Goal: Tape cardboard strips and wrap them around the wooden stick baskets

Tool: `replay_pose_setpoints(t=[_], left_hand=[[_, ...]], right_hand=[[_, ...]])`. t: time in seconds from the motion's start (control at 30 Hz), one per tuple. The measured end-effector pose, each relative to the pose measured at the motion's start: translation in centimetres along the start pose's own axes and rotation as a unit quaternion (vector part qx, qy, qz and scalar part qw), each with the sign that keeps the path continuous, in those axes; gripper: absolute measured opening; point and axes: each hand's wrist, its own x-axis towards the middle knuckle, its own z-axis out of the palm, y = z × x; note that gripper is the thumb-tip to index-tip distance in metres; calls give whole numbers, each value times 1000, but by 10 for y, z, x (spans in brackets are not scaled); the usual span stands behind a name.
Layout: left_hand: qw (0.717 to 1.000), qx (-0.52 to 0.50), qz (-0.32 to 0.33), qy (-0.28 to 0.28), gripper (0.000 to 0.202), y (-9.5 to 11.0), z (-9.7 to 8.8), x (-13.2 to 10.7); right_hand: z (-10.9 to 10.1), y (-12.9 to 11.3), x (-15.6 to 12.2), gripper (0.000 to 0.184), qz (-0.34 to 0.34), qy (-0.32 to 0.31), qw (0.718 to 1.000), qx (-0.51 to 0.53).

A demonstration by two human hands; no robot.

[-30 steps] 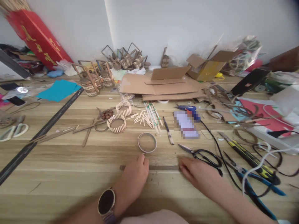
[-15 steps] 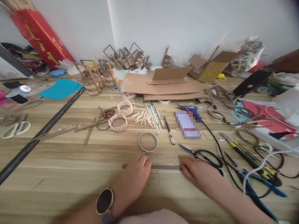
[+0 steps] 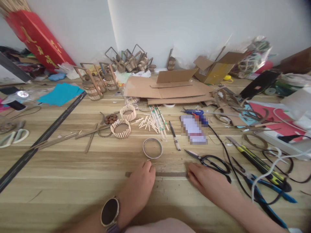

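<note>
A flat brown strip (image 3: 171, 174) lies crosswise on the wooden table close to me. My left hand (image 3: 142, 178), a watch (image 3: 110, 212) on its wrist, is closed over the strip near its left end, a short piece showing beyond. At the other end, the curled fingers of my right hand (image 3: 202, 176) grip the strip against the tabletop; the fingertips are partly hidden. Just beyond my left hand lies a roll of tape (image 3: 152, 157). Black-handled scissors (image 3: 206, 160) rest right behind my right hand. Small dark crumbs are scattered around the strip.
Two rings of short sticks (image 3: 120, 137), loose sticks (image 3: 148, 122) and a pen-like knife (image 3: 174, 136) lie farther back. To the right are a blue glue gun (image 3: 195, 112), a yellow-black cutter (image 3: 255, 160) and blue-handled pliers (image 3: 259, 194). Cardboard (image 3: 141, 87) and small baskets (image 3: 93, 92) stand behind.
The view has shifted slightly, so things on the table appear a little farther left. Both hands keep their grip on the strip, with hardly any movement.
</note>
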Motion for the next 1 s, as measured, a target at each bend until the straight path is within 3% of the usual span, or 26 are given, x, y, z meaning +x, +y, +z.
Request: replay_pose_setpoints(t=[0.37,0.53,0.67,0.83,0.9,1.0], left_hand=[[996,78,39,-17,26,6,6,-3],[988,96,113,35,17,-6,17,-22],[976,113,171,77,23,-12,27,-29],[980,122,146,60,46,-6,27,-27],[982,119,144,37,49,-2,25,-25],[983,127,133,24,54,2,21,-23]], right_hand=[[-3,-2,1,23,25,-39,999,8],[-9,-2,4,21,36,-70,997,11],[-23,5,7,19,58,-91,994,3],[-56,7,25,22,85,-56,994,-36],[-66,-2,40,24,59,-32,997,-48],[-65,-23,68,19,-53,-24,997,-47]])
